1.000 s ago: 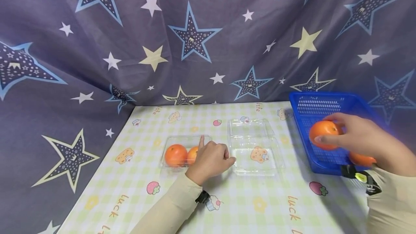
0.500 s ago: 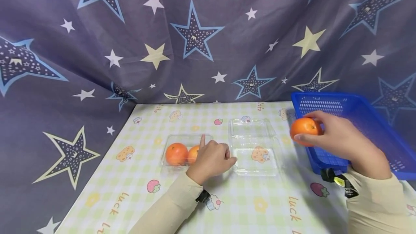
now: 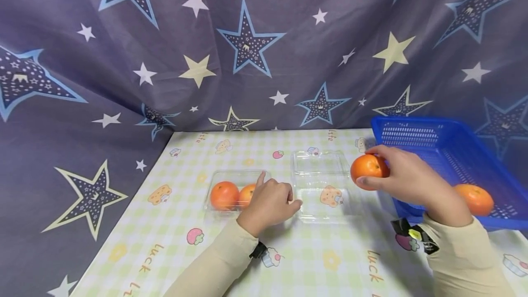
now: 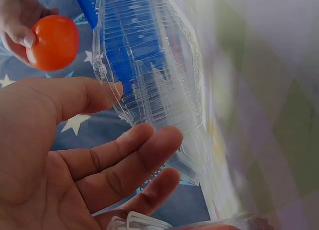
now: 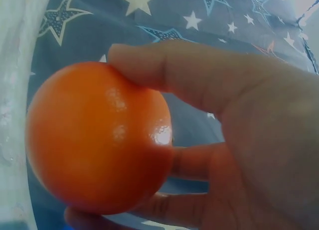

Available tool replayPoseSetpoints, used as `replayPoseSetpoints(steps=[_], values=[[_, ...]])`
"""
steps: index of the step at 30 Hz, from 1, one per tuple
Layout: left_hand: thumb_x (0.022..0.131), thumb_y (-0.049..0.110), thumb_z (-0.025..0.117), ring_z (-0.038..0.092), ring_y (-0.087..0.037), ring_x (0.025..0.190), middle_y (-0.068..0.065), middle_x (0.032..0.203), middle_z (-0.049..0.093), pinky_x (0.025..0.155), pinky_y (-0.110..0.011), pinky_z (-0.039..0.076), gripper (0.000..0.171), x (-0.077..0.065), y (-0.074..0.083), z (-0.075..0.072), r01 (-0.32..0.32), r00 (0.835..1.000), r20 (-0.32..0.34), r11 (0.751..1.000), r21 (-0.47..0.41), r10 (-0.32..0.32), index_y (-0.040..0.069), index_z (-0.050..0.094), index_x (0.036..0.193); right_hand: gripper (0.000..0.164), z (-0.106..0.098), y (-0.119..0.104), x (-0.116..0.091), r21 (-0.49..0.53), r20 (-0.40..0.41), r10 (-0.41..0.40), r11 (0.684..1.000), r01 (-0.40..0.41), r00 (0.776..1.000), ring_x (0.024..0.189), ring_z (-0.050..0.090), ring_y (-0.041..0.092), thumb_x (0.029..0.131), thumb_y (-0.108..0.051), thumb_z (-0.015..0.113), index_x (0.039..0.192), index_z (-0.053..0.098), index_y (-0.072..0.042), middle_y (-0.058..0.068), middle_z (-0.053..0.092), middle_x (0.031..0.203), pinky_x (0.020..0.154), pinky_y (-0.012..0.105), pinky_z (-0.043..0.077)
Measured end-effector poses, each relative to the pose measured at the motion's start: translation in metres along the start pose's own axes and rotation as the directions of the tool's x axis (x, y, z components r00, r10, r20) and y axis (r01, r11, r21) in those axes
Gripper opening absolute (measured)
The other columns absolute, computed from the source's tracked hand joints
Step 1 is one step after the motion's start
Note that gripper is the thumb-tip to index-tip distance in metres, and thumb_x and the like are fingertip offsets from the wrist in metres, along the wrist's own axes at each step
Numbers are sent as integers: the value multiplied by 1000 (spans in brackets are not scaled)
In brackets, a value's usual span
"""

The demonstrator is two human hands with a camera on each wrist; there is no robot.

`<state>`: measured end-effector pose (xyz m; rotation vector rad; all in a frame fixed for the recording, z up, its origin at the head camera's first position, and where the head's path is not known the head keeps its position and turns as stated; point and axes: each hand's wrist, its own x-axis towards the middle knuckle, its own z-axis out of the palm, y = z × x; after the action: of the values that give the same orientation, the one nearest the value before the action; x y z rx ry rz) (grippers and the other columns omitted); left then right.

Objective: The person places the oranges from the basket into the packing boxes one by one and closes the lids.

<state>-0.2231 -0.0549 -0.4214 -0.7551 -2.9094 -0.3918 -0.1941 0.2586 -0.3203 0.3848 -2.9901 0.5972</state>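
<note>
My right hand (image 3: pixel 406 178) holds an orange (image 3: pixel 368 172) between thumb and fingers, above the table just left of the blue basket (image 3: pixel 447 143). In the right wrist view the thumb lies on one side of this orange (image 5: pixel 97 140), the fingers on the other. My left hand (image 3: pixel 270 205) is between two clear plastic clamshell boxes, its fingers loosely bent and holding nothing. Its thumb tip is at the rim of the right-hand box (image 3: pixel 321 205), which lies open. Inside the left-hand box (image 3: pixel 220 175) sit two oranges (image 3: pixel 224 195), one partly hidden by my left hand.
Another orange (image 3: pixel 474 199) lies in the basket near its front side, partly behind my right wrist. A checked, patterned cloth (image 3: pixel 297 265) covers the table. Behind it hangs a dark curtain (image 3: pixel 280 26) with stars.
My right hand has carried the orange leftward out of the basket to a spot beside it. The left hand has barely moved.
</note>
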Motion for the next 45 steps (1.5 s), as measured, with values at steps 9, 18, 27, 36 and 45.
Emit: replayPoseSetpoints(steps=[9, 18, 27, 36, 45], values=[[85, 51, 73, 65, -20, 74, 5, 74, 65, 100, -54, 42, 35, 0, 2, 0, -31, 993, -105, 989, 143, 46, 17, 68, 86, 70, 21, -13, 8, 30, 19, -68, 997, 67, 998, 84, 59, 20, 83, -52, 83, 134, 62, -9, 3, 68, 99, 70, 34, 48], [89, 50, 71, 69, -20, 80, 2, 82, 73, 109, -59, 37, 38, 0, 4, 3, -34, 995, -92, 993, 114, 45, 13, 71, 100, 66, 43, -20, 14, 5, 4, -92, 996, 92, 996, 83, 60, 18, 80, -46, 86, 131, 63, -10, 1, 68, 98, 72, 36, 49], [95, 38, 66, 70, -22, 81, 1, 77, 72, 114, -61, 33, 27, 1, 4, 6, -16, 993, -114, 998, 65, 23, 12, 74, 98, 73, 58, -28, 18, -2, 15, -116, 993, 116, 993, 84, 62, 18, 79, -55, 86, 129, 63, -8, 3, 69, 101, 73, 38, 53], [93, 33, 67, 72, -24, 86, -1, 83, 75, 116, -66, 30, 32, 0, 5, 4, -16, 993, -114, 998, 57, 23, 9, 73, 112, 66, 71, -35, 21, -9, 32, -127, 992, 127, 991, 82, 61, 16, 78, -48, 87, 127, 64, -9, 0, 69, 99, 73, 36, 51], [95, 36, 66, 74, -23, 95, -4, 97, 77, 120, -64, 27, 35, 0, 5, 5, -14, 996, -87, 999, 47, 18, 8, 72, 115, 62, 87, -36, 26, 13, 65, -145, 989, 145, 987, 83, 60, 16, 79, -42, 88, 126, 64, -7, 0, 68, 99, 77, 37, 53]])
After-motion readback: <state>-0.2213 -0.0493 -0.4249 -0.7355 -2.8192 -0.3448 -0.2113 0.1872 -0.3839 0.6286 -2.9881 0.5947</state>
